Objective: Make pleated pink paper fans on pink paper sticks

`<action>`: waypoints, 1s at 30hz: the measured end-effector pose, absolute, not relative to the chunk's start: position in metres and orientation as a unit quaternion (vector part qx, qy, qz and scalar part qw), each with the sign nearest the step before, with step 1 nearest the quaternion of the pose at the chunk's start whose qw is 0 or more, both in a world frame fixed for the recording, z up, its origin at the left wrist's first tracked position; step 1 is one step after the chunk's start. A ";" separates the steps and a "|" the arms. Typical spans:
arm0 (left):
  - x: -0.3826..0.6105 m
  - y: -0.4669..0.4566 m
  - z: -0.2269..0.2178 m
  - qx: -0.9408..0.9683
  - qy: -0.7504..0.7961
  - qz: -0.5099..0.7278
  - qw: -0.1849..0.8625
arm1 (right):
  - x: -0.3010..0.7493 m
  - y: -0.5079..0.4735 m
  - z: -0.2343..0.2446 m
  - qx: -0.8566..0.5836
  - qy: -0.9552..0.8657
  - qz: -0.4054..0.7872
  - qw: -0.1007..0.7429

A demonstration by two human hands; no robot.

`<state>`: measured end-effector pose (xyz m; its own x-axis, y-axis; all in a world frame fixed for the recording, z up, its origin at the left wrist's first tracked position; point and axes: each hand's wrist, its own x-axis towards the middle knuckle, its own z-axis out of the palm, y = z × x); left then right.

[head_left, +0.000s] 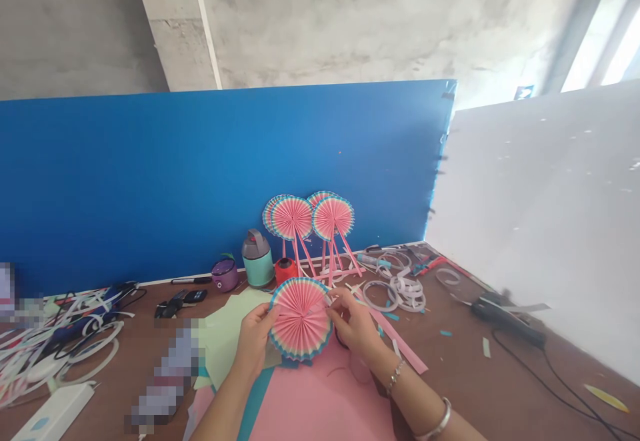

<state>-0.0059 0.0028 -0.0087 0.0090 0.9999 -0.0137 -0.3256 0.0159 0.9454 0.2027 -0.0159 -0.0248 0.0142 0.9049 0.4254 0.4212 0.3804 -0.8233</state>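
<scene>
A round pleated pink paper fan (301, 319) with a blue and white rim is held up over the desk between both hands. My left hand (254, 338) grips its left edge with fingers closed on the rim. My right hand (353, 321) pinches its right side, near a thin strip. Below the fan lie a pink sheet (320, 404) and a pale green sheet (225, 334). Several finished fans on pink sticks (313, 221) lean against the blue board behind.
A teal flask (257, 259), a purple pot (225, 274), a red cup (286, 270) and tape rolls (400, 291) stand at the back. Tangled white strips (60, 341) lie left. A black tool with cable (505, 318) lies right. Blue board (150, 174) and white board (550, 214) wall the desk.
</scene>
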 end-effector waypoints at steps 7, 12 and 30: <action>-0.015 0.007 -0.014 0.447 0.392 0.551 0.586 | 0.201 -0.016 -0.023 -0.490 -0.657 0.268 0.507; -0.016 0.008 -0.011 0.452 0.391 0.547 0.586 | 0.202 -0.014 -0.026 -0.485 -0.660 0.267 0.508; -0.020 0.011 -0.018 0.468 0.398 0.528 0.585 | 0.202 -0.017 -0.022 -0.474 -0.669 0.221 0.528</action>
<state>-0.0199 0.0115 -0.0182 0.1240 0.9919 0.0283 -0.2456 0.0030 0.9694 0.2021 -0.0169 -0.0221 0.0079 0.8682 0.4961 0.4005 0.4519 -0.7971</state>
